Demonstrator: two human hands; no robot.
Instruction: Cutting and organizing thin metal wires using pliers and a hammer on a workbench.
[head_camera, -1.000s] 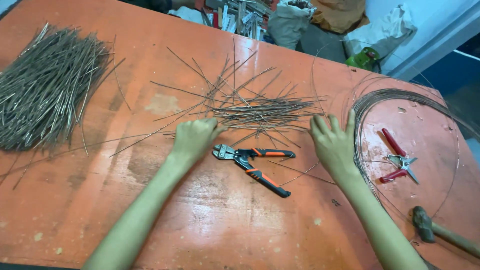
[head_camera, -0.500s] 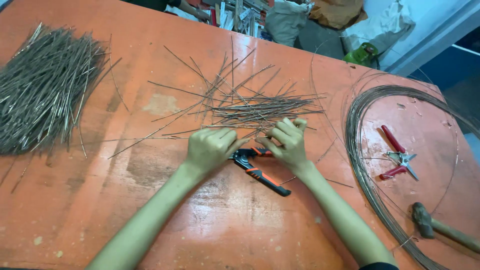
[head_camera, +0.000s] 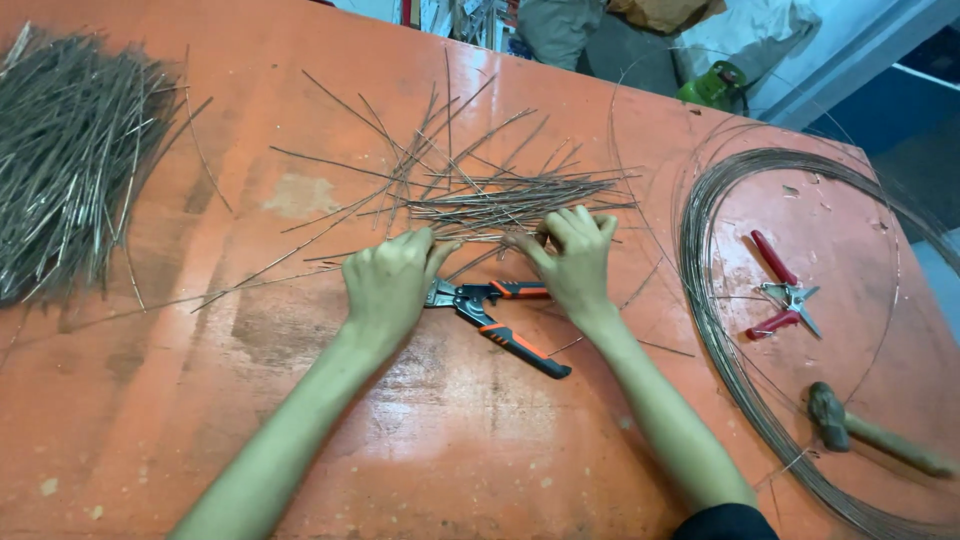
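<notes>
My left hand (head_camera: 388, 280) and my right hand (head_camera: 573, 257) rest side by side on the orange table (head_camera: 330, 440), fingers curled over the near edge of a loose scatter of cut wire pieces (head_camera: 500, 200). Both hands pinch at the thin wires between them. Just below my hands lie pliers with orange-and-black handles (head_camera: 505, 325), their jaws partly hidden under my left hand.
A thick heap of cut wires (head_camera: 70, 160) lies at the far left. A large wire coil (head_camera: 740, 330) sits at the right, with red-handled snips (head_camera: 780, 290) inside it and a hammer (head_camera: 860, 430) near the right edge.
My right hand moved left from the coil to the wire scatter. Both hands closed in together over the wires above the pliers.
</notes>
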